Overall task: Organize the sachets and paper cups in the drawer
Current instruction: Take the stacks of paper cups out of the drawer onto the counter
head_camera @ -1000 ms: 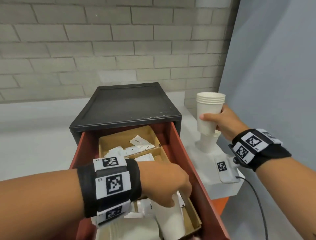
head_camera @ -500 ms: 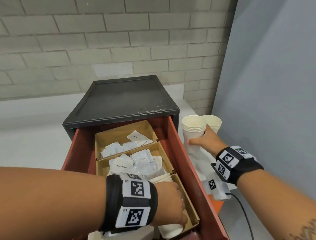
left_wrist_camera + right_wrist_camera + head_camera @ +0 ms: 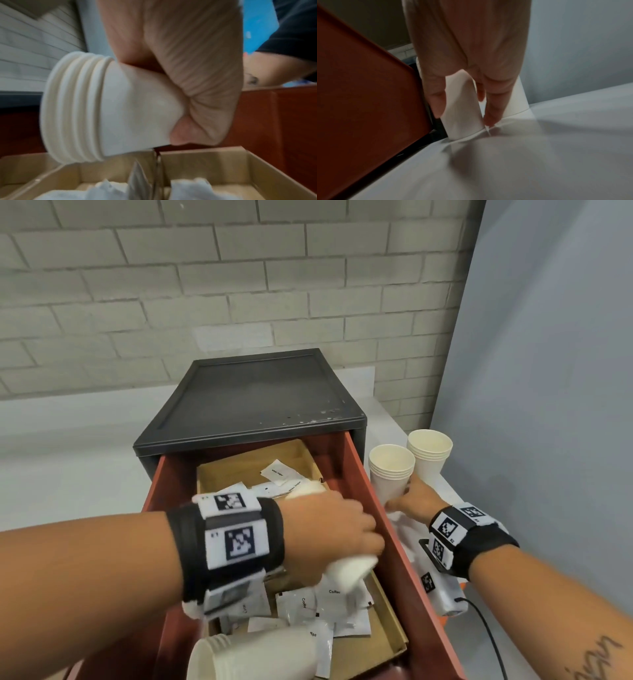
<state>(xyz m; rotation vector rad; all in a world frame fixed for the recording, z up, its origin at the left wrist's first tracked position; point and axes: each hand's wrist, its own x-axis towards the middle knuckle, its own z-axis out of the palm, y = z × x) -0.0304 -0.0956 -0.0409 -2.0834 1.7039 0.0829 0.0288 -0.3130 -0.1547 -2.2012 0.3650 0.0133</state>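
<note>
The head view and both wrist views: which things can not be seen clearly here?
- Middle tray compartment: head view, hidden under the left hand and wristband.
- Lying cup stack: head view, mouth cut by the bottom edge.
- Sachets: left wrist view, print too blurred to read.
- Upright cup stack: right wrist view, rim hidden behind the right hand.

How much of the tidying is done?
Done: two cup stacks stand beside the drawer, and the right hand is on the nearer one. In hand: the left hand grips another stack above the drawer. Left: a stack lying on jumbled sachets.
</note>
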